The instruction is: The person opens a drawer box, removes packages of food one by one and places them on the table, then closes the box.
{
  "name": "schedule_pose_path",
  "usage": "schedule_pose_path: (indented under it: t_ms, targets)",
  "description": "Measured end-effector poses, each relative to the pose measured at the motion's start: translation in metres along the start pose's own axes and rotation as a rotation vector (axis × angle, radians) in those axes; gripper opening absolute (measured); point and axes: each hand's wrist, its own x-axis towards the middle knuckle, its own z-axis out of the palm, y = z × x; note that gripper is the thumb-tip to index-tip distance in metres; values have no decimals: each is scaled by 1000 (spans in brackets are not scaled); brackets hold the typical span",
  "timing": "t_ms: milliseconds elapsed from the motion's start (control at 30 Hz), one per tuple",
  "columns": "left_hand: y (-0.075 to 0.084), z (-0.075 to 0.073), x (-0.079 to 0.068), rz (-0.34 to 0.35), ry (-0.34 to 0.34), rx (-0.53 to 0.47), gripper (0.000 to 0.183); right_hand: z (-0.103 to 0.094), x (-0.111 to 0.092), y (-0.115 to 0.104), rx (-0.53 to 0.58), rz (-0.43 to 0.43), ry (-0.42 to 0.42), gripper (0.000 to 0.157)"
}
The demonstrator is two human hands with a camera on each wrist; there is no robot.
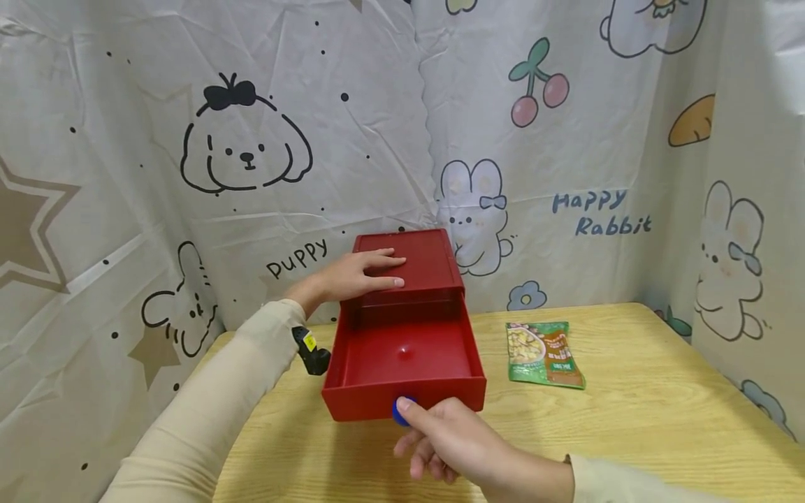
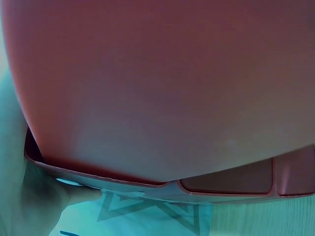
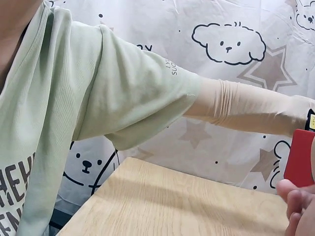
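Observation:
In the head view, a red box (image 1: 428, 255) stands toward the back of the table with its red drawer (image 1: 371, 356) pulled well out. Nothing lies inside the drawer. My left hand (image 1: 352, 277) rests on the box's top, fingers spread and straight. At the drawer's front, the thumb and curled fingers of my right hand (image 1: 462, 440) pinch a round blue knob (image 1: 398, 415), partly hidden by the thumb. The left wrist view is mostly filled by a close red surface (image 2: 157, 88). At the right edge of the right wrist view, fingers (image 3: 295, 201) show below the red drawer front.
A green and brown snack packet (image 1: 544, 355) lies right of the drawer on the light wooden table (image 1: 635, 398). A printed white curtain (image 1: 377, 91) closes off the back and sides. A black wrist camera (image 1: 312, 355) hangs beside the drawer's left wall.

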Motion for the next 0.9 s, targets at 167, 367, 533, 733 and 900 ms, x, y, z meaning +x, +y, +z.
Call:
schedule_pose_path:
  t_ms: [167,367,533,733,900]
  targets:
    - [-1,-1,1,7,5,11,65,0,3,2,32,-25,34,52]
    - [-1,0,1,1,-3,11,66,-1,5,0,90,-44,49,52]
    - [-1,1,1,-7,-9,-1,66,-4,8,0,122,-54,57,51]
    - [-2,1,2,-18,-8,-1,66,-3,10,0,117,-62,62,51]
    - [-3,0,2,-3,-8,-5,66,-2,12,-1,115,-68,64,51]
